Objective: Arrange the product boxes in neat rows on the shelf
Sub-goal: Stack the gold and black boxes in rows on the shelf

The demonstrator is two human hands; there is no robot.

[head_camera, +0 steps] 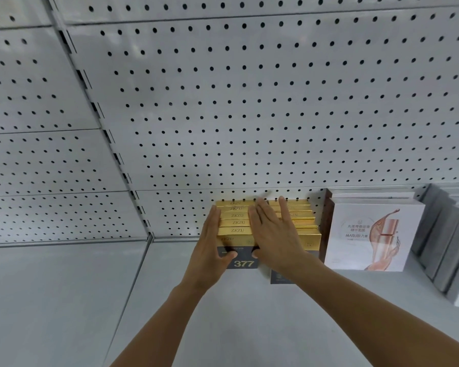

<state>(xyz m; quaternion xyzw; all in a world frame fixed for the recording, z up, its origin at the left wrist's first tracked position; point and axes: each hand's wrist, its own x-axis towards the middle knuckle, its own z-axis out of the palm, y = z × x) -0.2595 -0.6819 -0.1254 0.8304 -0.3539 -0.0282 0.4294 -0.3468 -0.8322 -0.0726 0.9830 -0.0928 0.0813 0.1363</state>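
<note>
Two rows of gold-topped boxes stand on the grey shelf (223, 313) against the pegboard. The left row (237, 222) bears "ZKZU" on its tops and "377" on the dark front of the nearest box. The right row (302, 221) is partly hidden under my right hand (273, 234), which lies flat with straight fingers across the gap between the rows. My left hand (212, 247) presses flat against the left side of the left row, its thumb on the front box.
White boxes printed with a rose-gold bottle (366, 234) stand just right of the gold rows. Grey boxes (440, 242) line up further right. The perforated back wall (249, 102) rises behind. A shelf seam (133, 274) runs on the left.
</note>
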